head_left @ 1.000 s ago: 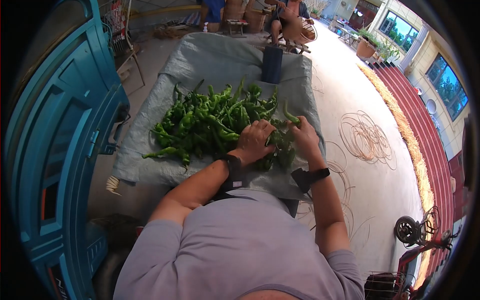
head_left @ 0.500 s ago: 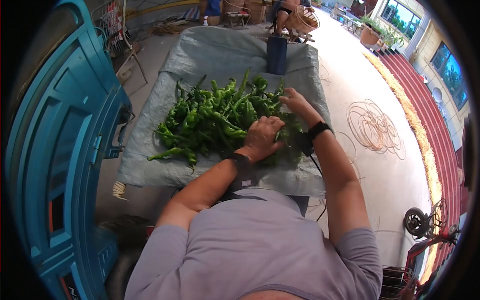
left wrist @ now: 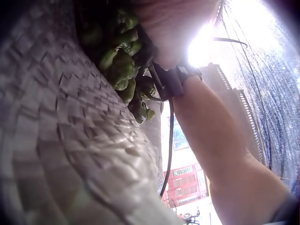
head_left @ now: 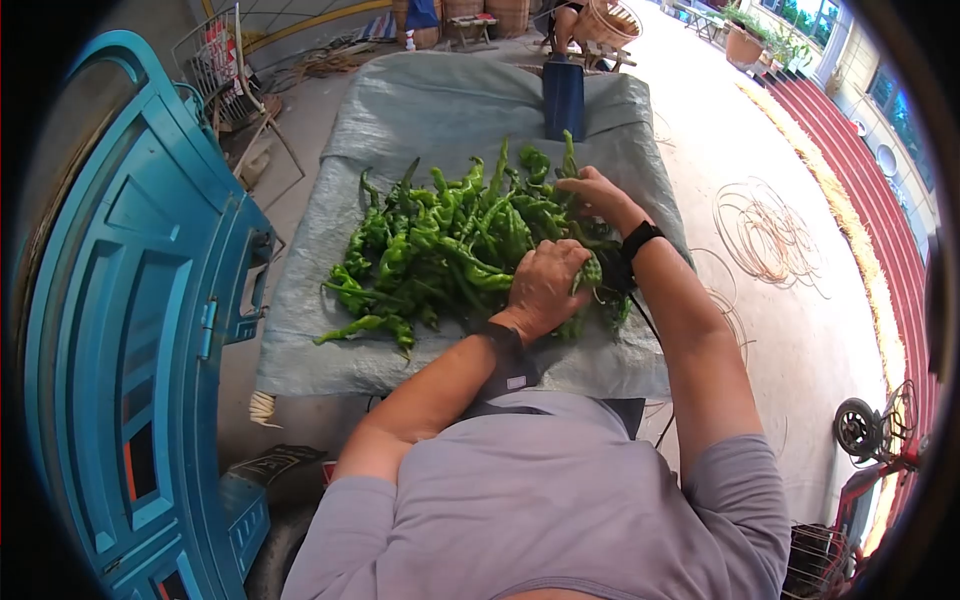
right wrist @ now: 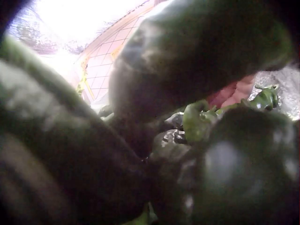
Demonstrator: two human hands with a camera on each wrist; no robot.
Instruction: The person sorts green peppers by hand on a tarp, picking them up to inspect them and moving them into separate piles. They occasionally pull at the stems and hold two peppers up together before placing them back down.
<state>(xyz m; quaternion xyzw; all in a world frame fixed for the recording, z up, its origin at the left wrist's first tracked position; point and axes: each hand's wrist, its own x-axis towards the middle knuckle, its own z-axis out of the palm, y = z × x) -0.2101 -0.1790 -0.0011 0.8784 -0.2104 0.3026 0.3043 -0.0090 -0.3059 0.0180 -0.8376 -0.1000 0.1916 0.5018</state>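
Long green peppers (head_left: 465, 235) lie in a wide pile on a grey-green woven sheet (head_left: 430, 110). At the pile's near right, my left hand (head_left: 545, 285) grips some peppers (head_left: 592, 270), thumb and fingers curled about them. Farther out, my right hand (head_left: 602, 195) pinches a pepper (head_left: 568, 152) whose tip points away from me. In the left wrist view, peppers (left wrist: 123, 70) rest on the woven sheet beside my right forearm (left wrist: 206, 117). Large blurred peppers (right wrist: 187, 61) fill most of the right wrist view and hide much of the right hand.
A dark blue block-like object (head_left: 564, 98) stands at the sheet's far edge. To the left is a teal metal panel (head_left: 130, 300). Beyond the sheet, a person's legs (head_left: 562, 30) show beside a basket (head_left: 605, 25). Coiled thin strips (head_left: 765, 235) lie on the ground at right.
My right hand has moved away from me, from beside the left hand with a pepper to the pile's far right, where it now pinches another. The left hand keeps its grip.
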